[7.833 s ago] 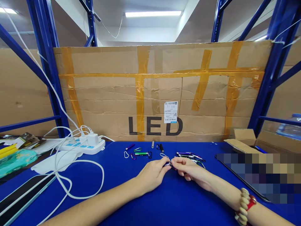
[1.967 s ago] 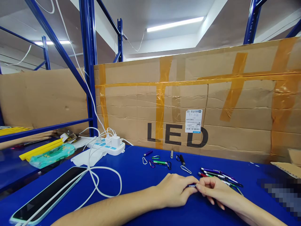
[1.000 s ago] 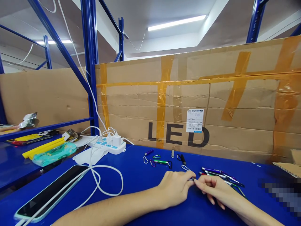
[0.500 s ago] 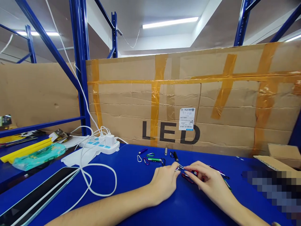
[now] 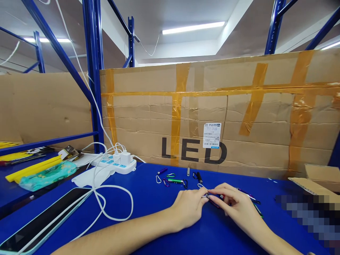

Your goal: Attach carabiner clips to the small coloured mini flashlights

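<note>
My left hand (image 5: 189,208) is closed in a pinch, palm down, over the middle of the blue table (image 5: 148,226). Its thumb and forefinger grip a small silver carabiner (image 5: 201,186), whose loop sticks out beyond the fingertips. From the right, my right hand (image 5: 236,205) meets it, thumb and forefinger pinched at the same small metal piece. Fingers hide most of what lies between them. Something red shows partly behind the right fingers. Just beyond lie a black mini flashlight (image 5: 199,176) and a green mini flashlight (image 5: 175,181) with a black carabiner (image 5: 185,183).
Farther back lie a purple flashlight (image 5: 162,171), a silver cylinder (image 5: 188,171) and several small carabiners. At left are a white power strip (image 5: 124,164), looping white cable (image 5: 131,203) and a tablet-like device (image 5: 47,219). A large cardboard sheet (image 5: 148,120) stands behind.
Both hands have drawn closer together, the left shifting slightly right. The silver carabiner's loop now shows more clearly above the left fingertips. The view has shifted a little.
</note>
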Motion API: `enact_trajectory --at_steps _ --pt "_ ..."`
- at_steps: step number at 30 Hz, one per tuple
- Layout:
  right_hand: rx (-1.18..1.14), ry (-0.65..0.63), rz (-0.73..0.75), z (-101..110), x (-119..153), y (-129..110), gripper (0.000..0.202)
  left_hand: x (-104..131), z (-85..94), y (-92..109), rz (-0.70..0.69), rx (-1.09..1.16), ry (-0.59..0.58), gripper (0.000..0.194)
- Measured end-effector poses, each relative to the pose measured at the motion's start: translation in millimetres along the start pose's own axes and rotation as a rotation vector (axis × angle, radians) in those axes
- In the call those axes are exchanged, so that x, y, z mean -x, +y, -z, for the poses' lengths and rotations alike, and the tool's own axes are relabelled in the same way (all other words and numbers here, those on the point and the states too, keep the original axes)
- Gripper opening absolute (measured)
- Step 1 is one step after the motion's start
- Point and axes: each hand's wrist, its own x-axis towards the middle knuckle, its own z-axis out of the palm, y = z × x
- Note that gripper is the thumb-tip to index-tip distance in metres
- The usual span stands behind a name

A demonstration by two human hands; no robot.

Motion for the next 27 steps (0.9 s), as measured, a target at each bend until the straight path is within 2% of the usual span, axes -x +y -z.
enact_trajectory --at_steps 7,13,19,22,27 --pt "0.026 0.035 0.044 1.1 -0.2 -0.2 0.04 0.9 -0.8 0.8 0.019 -0.058 -0.016 0.02" --pt "0.016 -0.044 0.051 -1.0 0.1 3.7 0.036 0.8 -1.4 -0.3 0.025 -0.046 -0.007 0.02" --pt "-0.011 -0.027 0.079 -0.3 -0.6 6.9 0.037 0.2 -3.4 -3.3 -0.005 -0.053 -0.009 0.02" --pt "0.024 0.005 0.2 5.9 -0.7 3.6 0.036 -0.2 -2.9 -5.2 -0.052 -0.018 -0.01 0.021" --pt "0.305 0.149 0.53 18.6 -0.4 -3.2 0.034 -1.7 -1.4 -6.8 -0.184 0.029 0.018 0.019"
